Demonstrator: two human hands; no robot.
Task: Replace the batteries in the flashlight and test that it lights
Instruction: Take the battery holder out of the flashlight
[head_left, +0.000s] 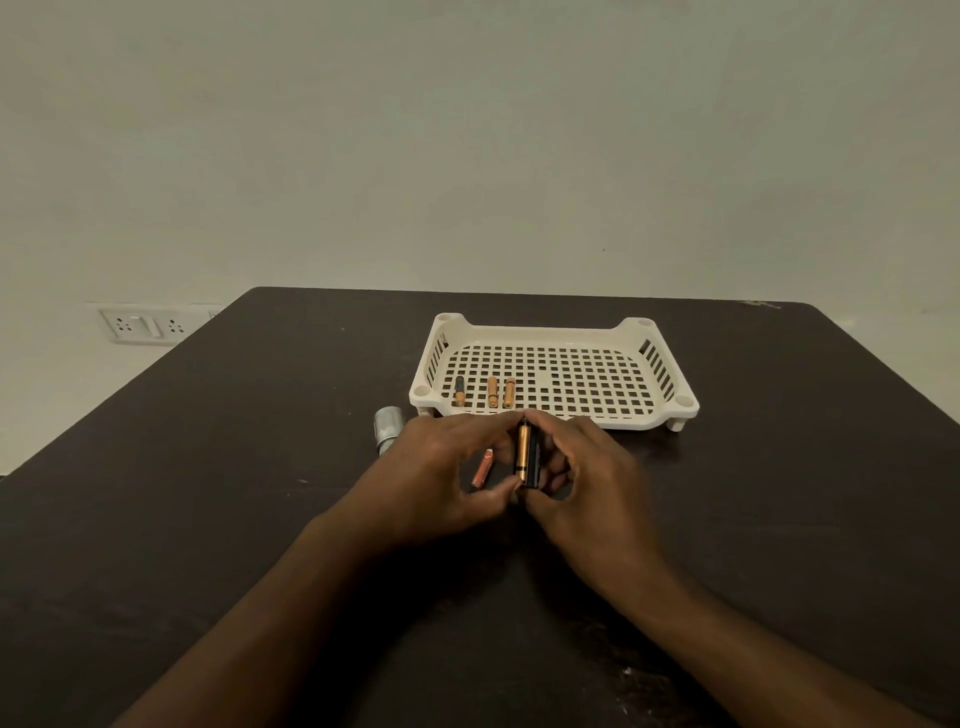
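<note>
The dark brown desk (208, 467) carries a white perforated plastic tray (644, 421) holding three batteries. Left hand (436, 478) and right hand (587, 478) pinch together a copper-and-black battery (522, 451) against a black holder (534, 462), long axis pointing away; the holder is mostly hidden. The silver flashlight head (388, 429) lies just left

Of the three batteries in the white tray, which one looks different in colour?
The leftmost battery in the white tray: its far half is dark, while the other two look copper-orange along their whole length.
</note>
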